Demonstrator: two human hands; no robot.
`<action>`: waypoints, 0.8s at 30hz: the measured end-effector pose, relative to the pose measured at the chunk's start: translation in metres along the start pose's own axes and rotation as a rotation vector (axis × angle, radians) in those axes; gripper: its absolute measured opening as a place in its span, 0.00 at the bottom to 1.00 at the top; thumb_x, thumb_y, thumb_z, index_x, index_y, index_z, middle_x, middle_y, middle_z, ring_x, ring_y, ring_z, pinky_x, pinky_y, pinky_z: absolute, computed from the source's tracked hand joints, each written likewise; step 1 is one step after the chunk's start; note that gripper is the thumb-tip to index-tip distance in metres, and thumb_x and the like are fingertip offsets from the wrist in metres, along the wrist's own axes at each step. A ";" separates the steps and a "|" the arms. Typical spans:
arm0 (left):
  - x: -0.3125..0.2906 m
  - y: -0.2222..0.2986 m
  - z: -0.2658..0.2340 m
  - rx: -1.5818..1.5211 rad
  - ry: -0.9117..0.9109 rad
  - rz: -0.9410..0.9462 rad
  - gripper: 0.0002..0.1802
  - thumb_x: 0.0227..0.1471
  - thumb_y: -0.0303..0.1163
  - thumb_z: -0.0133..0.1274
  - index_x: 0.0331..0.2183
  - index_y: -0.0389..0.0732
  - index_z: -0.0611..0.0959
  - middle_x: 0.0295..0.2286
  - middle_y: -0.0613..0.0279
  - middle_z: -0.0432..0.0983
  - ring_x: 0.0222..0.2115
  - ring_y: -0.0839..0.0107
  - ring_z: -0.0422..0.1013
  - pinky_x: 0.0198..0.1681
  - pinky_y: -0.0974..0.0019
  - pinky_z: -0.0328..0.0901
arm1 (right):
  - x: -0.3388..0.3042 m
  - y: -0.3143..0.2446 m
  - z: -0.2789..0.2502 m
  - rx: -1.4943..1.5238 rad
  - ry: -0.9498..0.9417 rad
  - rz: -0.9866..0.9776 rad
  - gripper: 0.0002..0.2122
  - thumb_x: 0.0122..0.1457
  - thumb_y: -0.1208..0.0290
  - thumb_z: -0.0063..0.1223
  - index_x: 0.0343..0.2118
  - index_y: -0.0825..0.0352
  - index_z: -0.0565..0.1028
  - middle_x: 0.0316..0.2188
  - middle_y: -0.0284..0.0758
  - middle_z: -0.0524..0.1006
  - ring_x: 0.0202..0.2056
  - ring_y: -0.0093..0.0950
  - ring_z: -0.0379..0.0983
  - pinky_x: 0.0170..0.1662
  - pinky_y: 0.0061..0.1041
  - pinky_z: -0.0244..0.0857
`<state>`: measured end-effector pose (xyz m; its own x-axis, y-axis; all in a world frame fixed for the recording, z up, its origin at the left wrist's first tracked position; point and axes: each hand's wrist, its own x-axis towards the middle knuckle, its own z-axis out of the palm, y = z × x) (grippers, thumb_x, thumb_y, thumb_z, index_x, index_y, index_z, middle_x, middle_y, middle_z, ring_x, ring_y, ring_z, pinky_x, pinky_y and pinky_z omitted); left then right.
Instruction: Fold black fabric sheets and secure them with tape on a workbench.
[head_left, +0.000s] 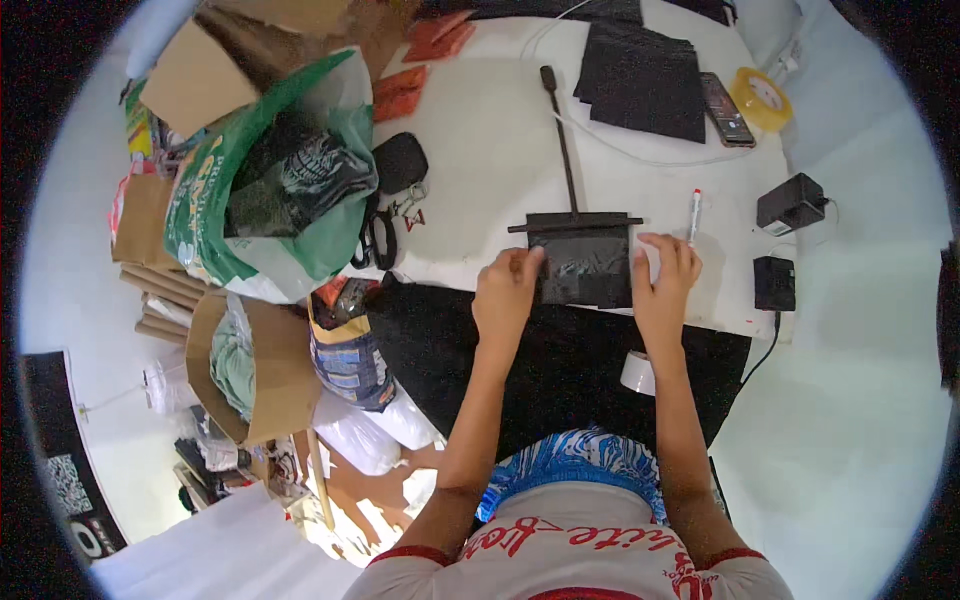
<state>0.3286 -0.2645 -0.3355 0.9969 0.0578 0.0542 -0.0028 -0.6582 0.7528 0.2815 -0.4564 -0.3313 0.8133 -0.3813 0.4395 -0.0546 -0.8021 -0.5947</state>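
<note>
A small black plastic pouch (582, 268) with a glossy front lies near the table's front edge, between my hands. Across its top rests the crossbar of a dark T-shaped tool (566, 150), whose long rod points away from me. My left hand (506, 290) is closed at the pouch's left edge, thumb and curled fingers pinching there. At the right edge, my right hand (665, 280) has its thumb beside the pouch and its fingers bent but apart. Black cloth (450, 350) hangs below the pouch, with a roll of white tape (638, 373) on it by my right wrist.
Flat black sheets (645, 85), a phone (727, 110) and yellow tape (762, 98) lie at the back right. A marker (695, 215) and black adapters (775, 283) sit right. Scissors (380, 240) and a green bag (270, 180) stand left; a white cable crosses the table.
</note>
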 end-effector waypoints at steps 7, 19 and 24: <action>0.015 0.021 -0.007 0.152 -0.422 -0.190 0.26 0.40 0.49 0.62 0.29 0.33 0.79 0.21 0.59 0.76 0.21 0.70 0.71 0.27 0.68 0.65 | 0.020 0.049 -0.022 -0.315 0.115 0.195 0.15 0.50 0.63 0.56 0.39 0.66 0.73 0.38 0.40 0.71 0.43 0.42 0.62 0.47 0.38 0.55; 0.006 0.058 -0.106 -1.160 -0.377 -0.370 0.08 0.41 0.27 0.55 0.29 0.41 0.76 0.28 0.66 0.72 0.28 0.75 0.69 0.34 0.72 0.64 | 0.002 0.074 -0.097 0.401 -0.271 0.609 0.07 0.51 0.70 0.49 0.25 0.69 0.71 0.16 0.31 0.70 0.18 0.20 0.64 0.23 0.19 0.56; -0.040 0.113 -0.039 -0.481 -0.391 0.252 0.06 0.46 0.24 0.52 0.25 0.41 0.71 0.23 0.69 0.66 0.27 0.76 0.66 0.33 0.74 0.63 | -0.017 0.058 -0.133 0.828 0.042 0.577 0.03 0.55 0.74 0.45 0.28 0.66 0.68 0.18 0.25 0.66 0.18 0.13 0.58 0.21 0.14 0.49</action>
<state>0.2855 -0.3119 -0.2271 0.9163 -0.3896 0.0929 -0.1837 -0.2027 0.9619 0.1873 -0.5578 -0.2840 0.7674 -0.6393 -0.0493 -0.0010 0.0756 -0.9971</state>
